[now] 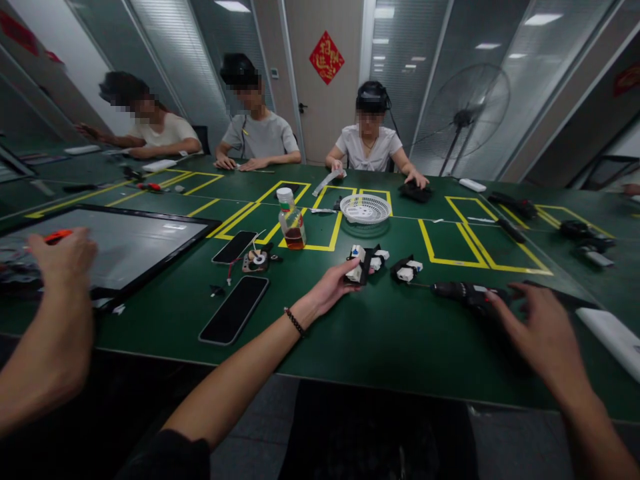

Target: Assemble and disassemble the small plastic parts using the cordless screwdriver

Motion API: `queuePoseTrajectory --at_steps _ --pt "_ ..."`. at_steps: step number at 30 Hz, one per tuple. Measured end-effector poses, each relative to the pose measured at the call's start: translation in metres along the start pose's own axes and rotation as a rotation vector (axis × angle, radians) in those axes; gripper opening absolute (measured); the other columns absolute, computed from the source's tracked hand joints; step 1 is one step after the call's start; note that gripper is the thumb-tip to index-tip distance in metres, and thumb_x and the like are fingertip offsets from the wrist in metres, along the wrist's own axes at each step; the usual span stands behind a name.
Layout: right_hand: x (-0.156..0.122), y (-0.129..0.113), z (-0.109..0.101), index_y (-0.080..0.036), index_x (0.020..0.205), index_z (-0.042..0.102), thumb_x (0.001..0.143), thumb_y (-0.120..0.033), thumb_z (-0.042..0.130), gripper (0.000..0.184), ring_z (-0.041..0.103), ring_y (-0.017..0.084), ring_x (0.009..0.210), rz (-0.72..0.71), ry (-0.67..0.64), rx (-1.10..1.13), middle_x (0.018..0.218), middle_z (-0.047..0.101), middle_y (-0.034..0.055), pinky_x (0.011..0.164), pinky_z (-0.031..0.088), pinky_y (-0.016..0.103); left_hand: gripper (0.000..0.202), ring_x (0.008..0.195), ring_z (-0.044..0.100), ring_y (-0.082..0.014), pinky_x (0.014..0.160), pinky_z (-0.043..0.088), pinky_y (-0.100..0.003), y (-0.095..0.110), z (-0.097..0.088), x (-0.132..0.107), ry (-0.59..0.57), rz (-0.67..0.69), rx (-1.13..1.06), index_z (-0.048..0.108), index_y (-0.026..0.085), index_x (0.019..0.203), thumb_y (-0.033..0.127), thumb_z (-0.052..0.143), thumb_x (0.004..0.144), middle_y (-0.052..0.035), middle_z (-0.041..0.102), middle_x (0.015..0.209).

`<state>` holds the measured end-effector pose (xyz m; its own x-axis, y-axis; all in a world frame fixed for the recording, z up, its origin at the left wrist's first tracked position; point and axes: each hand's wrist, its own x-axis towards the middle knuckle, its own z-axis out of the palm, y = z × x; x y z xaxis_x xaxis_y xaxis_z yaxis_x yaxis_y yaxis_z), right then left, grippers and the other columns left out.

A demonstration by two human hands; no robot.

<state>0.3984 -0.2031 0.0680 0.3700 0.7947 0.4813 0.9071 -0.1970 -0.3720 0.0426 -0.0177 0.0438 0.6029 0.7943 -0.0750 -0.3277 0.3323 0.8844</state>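
My left hand (pixel 334 285), with a dark beaded bracelet at its wrist, is closed around a small black-and-white plastic assembly (pixel 369 265) above the green table. A similar black-and-white piece (pixel 409 269) lies on the table just to its right. My right hand (pixel 543 327) has its fingers spread at the handle end of a black power drill (pixel 463 291). The drill lies on its side, its thin bit pointing left at the loose piece. Whether my fingertips touch the drill is hard to make out.
Two phones (pixel 234 311), a small motor-like part (pixel 256 260), a bottle (pixel 292 220) and a white basket (pixel 365 209) stand about. At left, another person's hand (pixel 65 257) holds something orange over a flat panel (pixel 150 233). People sit opposite. A white bar (pixel 610 337) lies right.
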Motion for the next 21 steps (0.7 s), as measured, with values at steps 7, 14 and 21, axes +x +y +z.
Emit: queuePoseTrajectory --at_steps 7,14,21 --pt "0.038 -0.144 0.068 -0.024 0.115 0.068 0.096 -0.038 0.055 0.027 0.063 0.022 0.094 -0.293 -0.285 0.759 0.108 0.065 0.007 0.079 0.052 0.035 0.051 0.098 0.065 -0.0229 0.084 0.051 -0.034 -0.017 0.021 0.013 -0.014 0.069 0.154 0.066 0.014 0.121 0.044 0.074 0.08 -0.0145 0.068 0.117" --pt "0.035 -0.163 0.109 -0.026 0.105 0.072 0.094 -0.027 0.059 0.016 0.063 0.022 0.095 -0.446 -0.201 0.889 0.099 0.068 0.0053 0.086 0.051 0.039 0.05 0.099 0.064 -0.0218 0.083 0.048 -0.031 -0.028 0.008 0.012 0.017 0.155 0.213 0.065 0.014 0.122 0.042 0.073 0.081 -0.0117 0.069 0.113" --pt "0.026 -0.158 0.118 -0.027 0.114 0.072 0.095 -0.021 0.059 0.024 0.064 0.021 0.099 -0.485 -0.152 0.836 0.104 0.068 0.0061 0.09 0.052 0.04 0.046 0.09 0.061 -0.0195 0.068 0.046 -0.027 -0.03 0.006 0.013 -0.015 0.059 0.273 0.066 0.015 0.117 0.047 0.069 0.083 -0.0096 0.067 0.105"
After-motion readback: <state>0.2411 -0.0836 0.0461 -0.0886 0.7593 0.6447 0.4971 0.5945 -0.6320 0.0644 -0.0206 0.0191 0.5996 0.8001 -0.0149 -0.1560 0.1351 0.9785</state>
